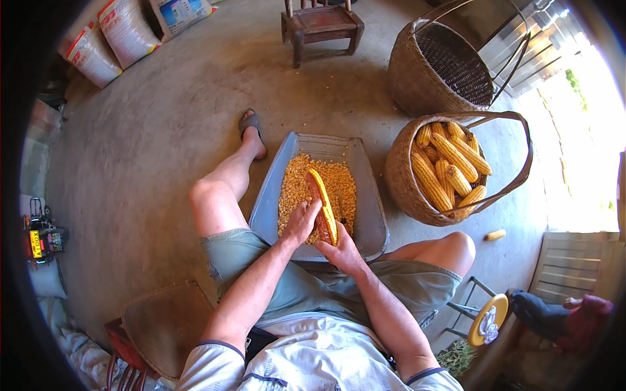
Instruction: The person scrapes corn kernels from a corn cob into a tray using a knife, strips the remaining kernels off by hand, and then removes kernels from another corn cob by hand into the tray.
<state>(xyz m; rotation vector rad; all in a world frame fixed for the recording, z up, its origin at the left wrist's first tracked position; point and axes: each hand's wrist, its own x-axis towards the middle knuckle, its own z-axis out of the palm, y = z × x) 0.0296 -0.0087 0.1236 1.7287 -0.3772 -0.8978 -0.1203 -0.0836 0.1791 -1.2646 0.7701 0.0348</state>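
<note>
Between my hands, a partly shelled ear of corn is held at a tilt above a grey-blue metal scoop pan. Bare reddish cob shows on its left side, and yellow kernels remain along the right. My left hand presses against the cob's left side. At the ear's lower end, my right hand grips it. Loose corn kernels cover much of the pan's bottom. A thin dark tool, too small to identify, lies partly hidden among the kernels at the right.
Right of the pan stands a wicker basket of corn ears, with another wicker basket behind it. One ear lies on the floor. A wooden chair stands ahead, a yellow-topped stool at lower right, beside a seated person.
</note>
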